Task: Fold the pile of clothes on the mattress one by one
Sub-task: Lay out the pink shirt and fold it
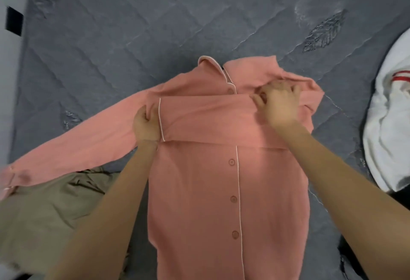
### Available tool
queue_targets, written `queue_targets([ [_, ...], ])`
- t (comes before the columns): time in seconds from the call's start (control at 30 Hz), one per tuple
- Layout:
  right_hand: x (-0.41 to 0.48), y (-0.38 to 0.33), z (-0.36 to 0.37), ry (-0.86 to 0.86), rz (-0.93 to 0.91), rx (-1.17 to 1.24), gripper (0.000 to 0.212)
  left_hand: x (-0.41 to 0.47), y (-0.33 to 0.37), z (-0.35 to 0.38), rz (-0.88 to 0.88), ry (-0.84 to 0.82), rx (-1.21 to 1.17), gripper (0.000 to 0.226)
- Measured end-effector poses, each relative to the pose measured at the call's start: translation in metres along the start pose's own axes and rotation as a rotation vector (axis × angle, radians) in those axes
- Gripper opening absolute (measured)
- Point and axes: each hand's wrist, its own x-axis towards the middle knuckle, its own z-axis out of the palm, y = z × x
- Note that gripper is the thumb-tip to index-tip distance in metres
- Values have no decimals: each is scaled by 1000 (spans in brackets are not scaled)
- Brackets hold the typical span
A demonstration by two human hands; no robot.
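A pink shirt (221, 191) lies buttoned side up at the centre of the grey mattress (111, 46), collar at the far end. One folded sleeve (210, 120) crosses the chest. The left hand (146, 124) grips its piped cuff, and the right hand (279, 104), fingers curled, pinches the pink shirt at the right shoulder. The other sleeve (77, 146) stretches left over an olive garment (44, 208). A white garment (390, 135) lies at the right.

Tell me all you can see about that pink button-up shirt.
The soft pink collared shirt with white piping lies face up, buttoned, on the grey quilted mattress. One sleeve is folded across its chest; the left hand grips that cuff, the right hand pinches cloth near the shoulder. The other sleeve stretches leftward over an olive garment.
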Motion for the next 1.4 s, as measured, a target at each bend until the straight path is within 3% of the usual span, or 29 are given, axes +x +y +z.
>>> queue_targets([
  [0.1, -3, -4, 12, 44, 41, -49, 31, 6, -9, -1, 106, -15, 151, 37],
  [0.17, -11, -10, 17, 105, 62, -8, 32, 2, -11, -6, 139, 9, 245, 9],
  [0.27, -30, -25, 21, 168, -4, 55, 37, -6, -21, -13, 328, 50, 460, 51],
  [0.33, -42, -37, 27, 129, -64, 83, 42, -11, -29, -16, 452, -64, 663, 52],
  [0.4, -53, -48, 34, 8, -80, 88, 49, -11, -40, -16, 474, -260, 884, 55],
  [0.47, -59, -56, 42, -136, -38, 59, 57, -7, -53, -19, 478, -345, 981, 58],
  [0.57, -61, -77, 43, -181, 34, 75, 63, -3, -60, -31, 469, -352, 980, 63],
  [0.77, -63, -161, 28, -140, -172, 141, 67, 12, -69, -90, 353, -251, 954, 66],
  [1.03, -69, -262, 43, -206, -306, 154, 74, 51, -123, -228, 30, -46, 897, 64],
  [1.4, -89, -350, 62, -292, -404, 138, 77, 57, -177, -325, -110, 92, 828, 59],
])
